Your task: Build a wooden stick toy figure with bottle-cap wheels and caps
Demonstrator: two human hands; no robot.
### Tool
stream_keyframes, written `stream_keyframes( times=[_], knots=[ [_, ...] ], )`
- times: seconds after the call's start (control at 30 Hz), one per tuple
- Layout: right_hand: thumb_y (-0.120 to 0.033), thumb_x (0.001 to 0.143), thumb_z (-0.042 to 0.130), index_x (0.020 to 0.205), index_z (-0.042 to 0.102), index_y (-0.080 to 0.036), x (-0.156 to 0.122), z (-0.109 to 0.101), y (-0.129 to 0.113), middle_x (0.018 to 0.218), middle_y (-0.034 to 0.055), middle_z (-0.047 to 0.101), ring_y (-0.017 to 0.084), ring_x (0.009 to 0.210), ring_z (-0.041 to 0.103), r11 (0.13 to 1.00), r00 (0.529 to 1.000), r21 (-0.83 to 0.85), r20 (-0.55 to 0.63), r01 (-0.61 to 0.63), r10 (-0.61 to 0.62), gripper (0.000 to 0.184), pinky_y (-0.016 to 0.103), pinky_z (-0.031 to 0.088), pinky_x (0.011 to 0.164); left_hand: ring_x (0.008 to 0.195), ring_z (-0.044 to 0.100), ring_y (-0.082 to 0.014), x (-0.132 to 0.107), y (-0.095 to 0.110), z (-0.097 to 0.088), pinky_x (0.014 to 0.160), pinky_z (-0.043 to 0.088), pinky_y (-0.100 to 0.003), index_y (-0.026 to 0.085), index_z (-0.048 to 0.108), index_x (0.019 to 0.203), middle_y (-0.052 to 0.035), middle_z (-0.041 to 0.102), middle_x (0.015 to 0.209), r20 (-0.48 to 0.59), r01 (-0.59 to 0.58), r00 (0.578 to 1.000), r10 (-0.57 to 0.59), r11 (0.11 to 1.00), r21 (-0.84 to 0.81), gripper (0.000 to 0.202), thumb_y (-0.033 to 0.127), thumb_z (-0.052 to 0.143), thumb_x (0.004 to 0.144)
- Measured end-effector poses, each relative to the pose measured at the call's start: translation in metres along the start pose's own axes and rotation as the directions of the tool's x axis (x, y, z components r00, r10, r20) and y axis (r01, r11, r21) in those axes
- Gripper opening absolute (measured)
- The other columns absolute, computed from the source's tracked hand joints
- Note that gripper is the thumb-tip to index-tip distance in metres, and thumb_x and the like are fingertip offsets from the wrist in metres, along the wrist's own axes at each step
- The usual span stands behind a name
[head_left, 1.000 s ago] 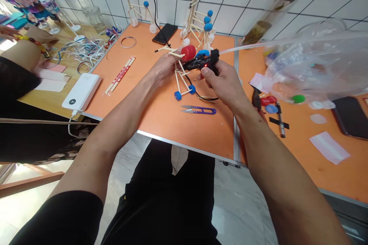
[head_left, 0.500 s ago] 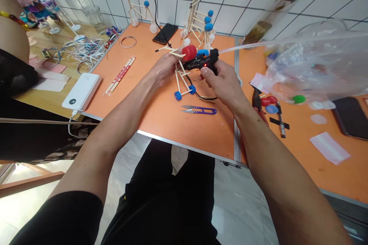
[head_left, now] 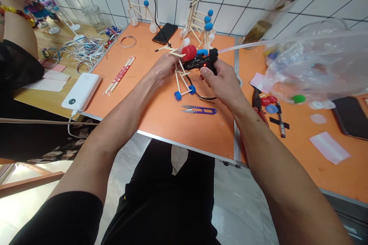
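Since the earlier view, my right hand [head_left: 222, 84] has moved the black glue gun [head_left: 201, 63] a little up, near the red cap [head_left: 189, 53]. Its fingers [head_left: 204, 72] are clenched around the grip. My left hand [head_left: 165, 69] is grasping the stick model [head_left: 180, 78] over the orange table [head_left: 161, 122], with the fingers closed on the sticks. The purple thread snips [head_left: 198, 110] lie just below, untouched.

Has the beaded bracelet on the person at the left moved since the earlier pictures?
Yes, the beaded bracelet has moved up and left, farther from the white cables.
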State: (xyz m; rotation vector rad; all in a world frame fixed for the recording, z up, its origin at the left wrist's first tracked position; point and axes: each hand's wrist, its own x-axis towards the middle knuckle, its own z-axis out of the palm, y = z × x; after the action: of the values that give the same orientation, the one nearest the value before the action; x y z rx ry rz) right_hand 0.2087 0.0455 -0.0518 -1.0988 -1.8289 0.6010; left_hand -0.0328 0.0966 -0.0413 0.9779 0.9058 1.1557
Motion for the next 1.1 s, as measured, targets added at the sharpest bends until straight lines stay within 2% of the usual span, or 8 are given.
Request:
stream_keyframes(
  times=[0.17, 0.27, 0.37, 0.7, 0.93, 1.1],
  knots=[
    [-0.103, 0.110, 0.073, 0.109, 0.078, -0.031, -0.0007, 0.0014, -0.0011, 0.098, 0.0085, 0.079, 0.041, 0.110, 0.082, 1.000, 1.000, -0.001, 0.003, -0.027, 0.027, 0.072, 0.069, 0.076, 0.106, 0.134, 0.095, -0.0309, 0.0011, -0.0005, 0.0004, 0.104, 0.079, -0.038, 0.023, 0.080, 0.120, -0.0066, 0.096, 0.120, 0.007, -0.001, 1.000, 0.001, 1.000, 0.003, 0.031, 0.054, 0.082, 0.124],
    [-0.103, 0.109, 0.074, 0.106, 0.076, -0.031, -0.0007, 0.0021, -0.0034, 0.097, 0.0083, 0.078, 0.041, 0.108, 0.082, 0.999, 0.999, -0.011, -0.009, -0.033, 0.033, 0.073, 0.070, 0.076, 0.106, 0.132, 0.095, -0.0315, 0.0019, -0.0012, -0.0007, 0.102, 0.080, -0.039, 0.024, 0.080, 0.122, -0.0074, 0.096, 0.120, 0.003, 0.002, 1.000, -0.002, 1.000, 0.002, 0.035, 0.058, 0.085, 0.122],
    [-0.103, 0.109, 0.074, 0.103, 0.074, -0.031, -0.0004, 0.0023, -0.0048, 0.094, 0.0075, 0.076, 0.039, 0.103, 0.080, 0.999, 0.999, -0.023, -0.017, -0.040, 0.040, 0.073, 0.069, 0.076, 0.106, 0.130, 0.096, -0.0306, 0.0026, -0.0021, -0.0022, 0.099, 0.080, -0.038, 0.024, 0.080, 0.123, -0.0073, 0.096, 0.120, 0.015, -0.012, 1.000, 0.012, 1.000, 0.007, 0.036, 0.060, 0.086, 0.121],
    [-0.102, 0.112, 0.070, 0.109, 0.076, -0.030, -0.0019, 0.0024, -0.0036, 0.099, 0.0078, 0.076, 0.038, 0.107, 0.078, 0.998, 0.999, -0.029, -0.004, -0.048, 0.048, 0.072, 0.065, 0.073, 0.106, 0.133, 0.094, -0.0289, 0.0023, -0.0022, -0.0017, 0.099, 0.078, -0.033, 0.024, 0.078, 0.113, -0.0070, 0.096, 0.121, 0.042, -0.026, 0.999, 0.025, 0.999, 0.021, 0.026, 0.047, 0.083, 0.122],
    [-0.110, 0.106, 0.071, 0.108, 0.077, -0.032, -0.0001, 0.0007, -0.0035, 0.092, 0.0057, 0.075, 0.036, 0.099, 0.077, 1.000, 1.000, -0.002, -0.019, -0.013, 0.013, 0.078, 0.061, 0.074, 0.098, 0.140, 0.093, -0.0321, 0.0026, -0.0024, -0.0022, 0.105, 0.079, -0.038, 0.026, 0.080, 0.118, -0.0075, 0.096, 0.121, -0.004, -0.007, 1.000, 0.008, 1.000, 0.011, 0.036, 0.061, 0.090, 0.118],
    [-0.112, 0.105, 0.069, 0.110, 0.077, -0.033, -0.0007, 0.0001, -0.0063, 0.093, 0.0056, 0.073, 0.036, 0.104, 0.076, 1.000, 1.000, -0.006, -0.015, 0.003, -0.003, 0.079, 0.060, 0.072, 0.099, 0.142, 0.093, -0.0306, 0.0012, -0.0012, -0.0017, 0.105, 0.078, -0.035, 0.025, 0.079, 0.117, -0.0066, 0.096, 0.122, 0.005, -0.007, 1.000, 0.007, 1.000, 0.023, 0.030, 0.053, 0.085, 0.122]
  ],
)
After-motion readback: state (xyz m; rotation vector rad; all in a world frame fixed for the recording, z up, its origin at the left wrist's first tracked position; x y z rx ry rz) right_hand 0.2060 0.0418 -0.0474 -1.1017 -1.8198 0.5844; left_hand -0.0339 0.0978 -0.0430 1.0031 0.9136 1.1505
